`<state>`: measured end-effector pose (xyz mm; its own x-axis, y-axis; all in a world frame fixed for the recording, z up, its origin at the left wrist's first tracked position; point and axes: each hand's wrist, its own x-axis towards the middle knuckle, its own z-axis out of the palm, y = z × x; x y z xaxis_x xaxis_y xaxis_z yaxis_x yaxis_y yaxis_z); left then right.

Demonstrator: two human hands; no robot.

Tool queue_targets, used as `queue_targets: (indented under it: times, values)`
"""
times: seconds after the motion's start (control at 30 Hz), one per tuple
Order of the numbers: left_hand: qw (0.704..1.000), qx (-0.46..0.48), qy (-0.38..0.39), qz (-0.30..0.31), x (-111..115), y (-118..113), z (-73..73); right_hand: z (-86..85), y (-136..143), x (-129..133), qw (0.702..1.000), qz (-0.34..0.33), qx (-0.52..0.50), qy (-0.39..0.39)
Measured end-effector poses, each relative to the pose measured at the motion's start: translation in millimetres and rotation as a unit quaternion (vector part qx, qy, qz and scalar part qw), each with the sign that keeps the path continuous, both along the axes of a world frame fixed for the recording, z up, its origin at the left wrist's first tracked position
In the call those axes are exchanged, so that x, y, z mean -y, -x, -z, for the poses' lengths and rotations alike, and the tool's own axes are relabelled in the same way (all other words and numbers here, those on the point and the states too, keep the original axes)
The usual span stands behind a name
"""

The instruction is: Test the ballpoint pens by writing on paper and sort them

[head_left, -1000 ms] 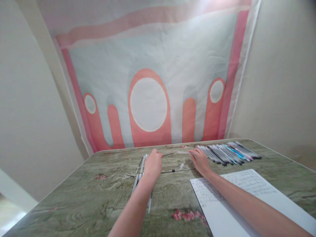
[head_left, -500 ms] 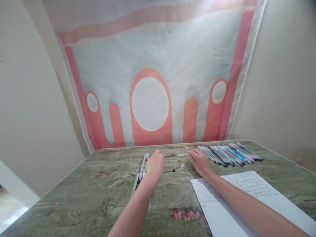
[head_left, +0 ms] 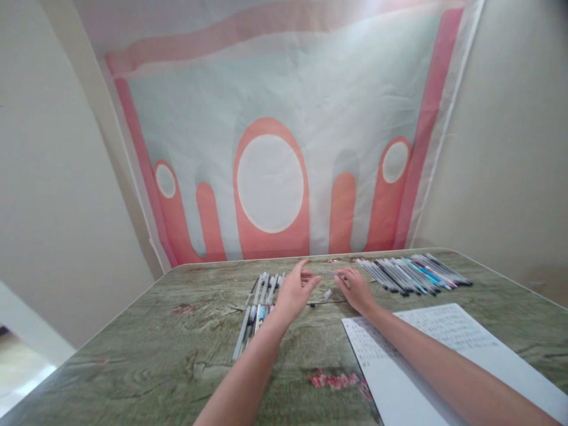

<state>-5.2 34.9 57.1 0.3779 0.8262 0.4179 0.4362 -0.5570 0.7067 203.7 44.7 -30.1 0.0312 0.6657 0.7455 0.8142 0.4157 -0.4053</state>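
Observation:
My left hand (head_left: 295,291) is above the table with its fingers apart and nothing visible between them, beside a group of pens and pen parts (head_left: 266,287). My right hand (head_left: 355,290) pinches a thin, pale pen piece (head_left: 331,273) that points left toward my left hand. Below and between the hands, a small clear cap (head_left: 328,294) and a small black piece (head_left: 312,305) lie on the table. Part of the left pen group is hidden behind my left hand and forearm.
A row of many pens (head_left: 415,276) lies at the back right of the wood-patterned table (head_left: 146,355). White sheets with handwriting (head_left: 448,331) lie under my right forearm. A pink and white hanging cloth (head_left: 270,183) covers the wall behind.
My left hand has opened and moved slightly right, letting go of the thin dark piece it held. More of the left pen group shows. My right hand stays nearly in place.

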Motion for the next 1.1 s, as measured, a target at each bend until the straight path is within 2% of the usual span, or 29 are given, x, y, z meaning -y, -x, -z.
queue_targets:
  times: [0.1, 0.23, 0.37, 0.47, 0.57, 0.67, 0.73, 0.83, 1.1]
  values:
    - [0.995, -0.098, -0.017, 0.01, -3, 2, 15.2, 1.9, -5, -3, 1.0, 0.011, -0.025, 0.013]
    - [0.966, -0.255, -0.032, 0.011, 1, 1, 36.5, 2.0, -6, -3, 0.999, 0.022, -0.026, 0.013]
    - [0.954, -0.298, -0.031, -0.013, 3, -3, 49.4, 0.8, -4, -2, 0.999, 0.023, -0.02, 0.013]
    - [0.973, -0.228, -0.023, -0.018, 0, -5, 51.6, -1.7, -2, 1, 1.0, 0.018, -0.011, 0.014]
    - [0.999, -0.041, 0.032, -0.01, -7, -7, 47.9, -5.7, 1, 5, 1.0, 0.001, 0.021, 0.0]
    - [0.978, 0.157, 0.133, -0.01, -14, -9, 42.4, -10.0, 5, 10, 0.997, -0.024, 0.068, -0.012]
    - [0.958, 0.229, 0.17, -0.025, -18, -9, 40.5, -12.5, 9, 12, 0.995, -0.036, 0.092, -0.015]
    - [0.948, 0.256, 0.182, -0.038, -22, -7, 42.0, -14.5, 13, 15, 0.993, -0.034, 0.114, -0.014]
    - [0.966, 0.217, 0.132, -0.04, -23, -3, 45.1, -11.6, 11, 14, 0.991, -0.022, 0.135, -0.012]
